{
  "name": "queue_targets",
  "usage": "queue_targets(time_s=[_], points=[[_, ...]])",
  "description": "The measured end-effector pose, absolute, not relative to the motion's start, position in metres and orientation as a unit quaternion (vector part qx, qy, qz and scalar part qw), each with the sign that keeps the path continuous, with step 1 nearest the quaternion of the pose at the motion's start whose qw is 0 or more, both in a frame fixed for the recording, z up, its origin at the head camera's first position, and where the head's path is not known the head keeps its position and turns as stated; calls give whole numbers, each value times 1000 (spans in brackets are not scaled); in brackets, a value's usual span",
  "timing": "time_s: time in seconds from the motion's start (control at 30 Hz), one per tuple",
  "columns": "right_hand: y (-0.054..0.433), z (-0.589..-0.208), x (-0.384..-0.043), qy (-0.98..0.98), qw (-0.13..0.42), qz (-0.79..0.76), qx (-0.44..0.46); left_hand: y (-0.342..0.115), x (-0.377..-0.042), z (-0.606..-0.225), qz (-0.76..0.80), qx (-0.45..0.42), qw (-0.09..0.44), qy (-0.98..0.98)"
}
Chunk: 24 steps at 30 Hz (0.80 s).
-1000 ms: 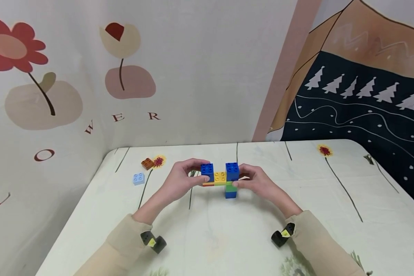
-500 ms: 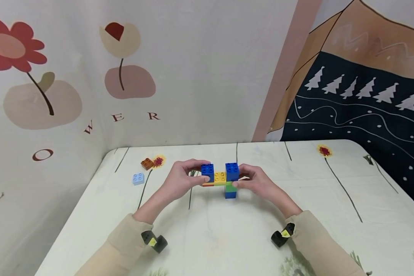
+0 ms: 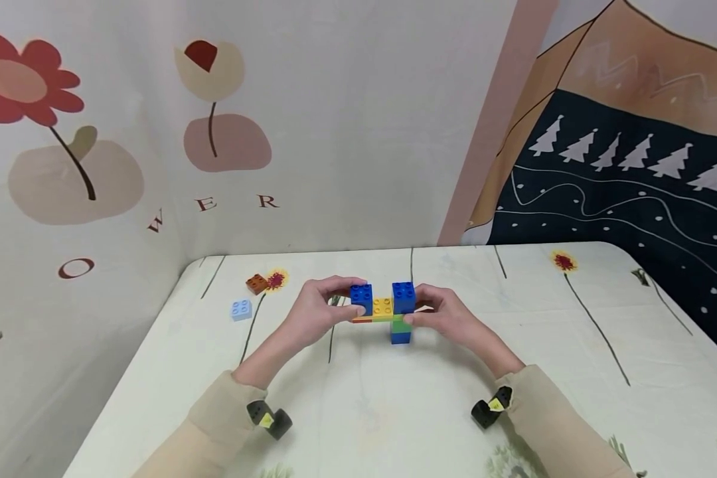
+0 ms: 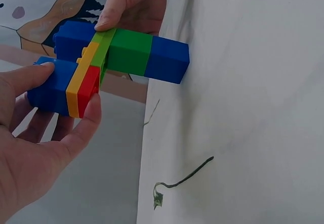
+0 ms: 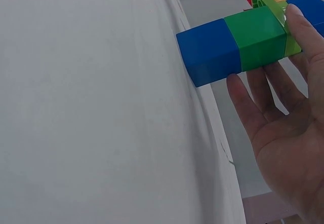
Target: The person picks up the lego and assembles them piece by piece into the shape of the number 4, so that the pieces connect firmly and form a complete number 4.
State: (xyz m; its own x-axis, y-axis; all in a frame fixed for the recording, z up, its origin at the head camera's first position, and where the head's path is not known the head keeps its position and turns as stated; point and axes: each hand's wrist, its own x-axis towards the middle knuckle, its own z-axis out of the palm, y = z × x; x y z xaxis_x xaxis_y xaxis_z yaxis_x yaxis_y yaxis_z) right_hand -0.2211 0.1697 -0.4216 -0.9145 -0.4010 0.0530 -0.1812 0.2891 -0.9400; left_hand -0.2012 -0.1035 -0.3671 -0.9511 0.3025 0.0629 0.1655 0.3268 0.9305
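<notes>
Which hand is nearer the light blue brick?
Left. The left hand is to the right of the light blue brick; the right hand is farther right, across the joined bricks.

At the head view's centre, the brick build (image 3: 383,307) is showing blue, yellow, red and two greens. Left of centre, a brown brick (image 3: 256,284) and a light-blue brick (image 3: 241,310) are contrasting with the white, flower-printed tablecloth (image 3: 364,411).
</notes>
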Motion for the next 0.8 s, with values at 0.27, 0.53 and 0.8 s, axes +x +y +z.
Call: queue_targets(time_s=[0.27, 0.53, 0.8], points=[[170, -419, -220, 797, 98, -568, -182, -105, -201, -365, 538, 162, 73, 824], [167, -419, -220, 794, 98, -569, -189, -126, -196, -360, 529, 186, 72, 825], [168, -420, -218, 800, 94, -564, -184, -166, -189, -359, 524, 176, 36, 832]])
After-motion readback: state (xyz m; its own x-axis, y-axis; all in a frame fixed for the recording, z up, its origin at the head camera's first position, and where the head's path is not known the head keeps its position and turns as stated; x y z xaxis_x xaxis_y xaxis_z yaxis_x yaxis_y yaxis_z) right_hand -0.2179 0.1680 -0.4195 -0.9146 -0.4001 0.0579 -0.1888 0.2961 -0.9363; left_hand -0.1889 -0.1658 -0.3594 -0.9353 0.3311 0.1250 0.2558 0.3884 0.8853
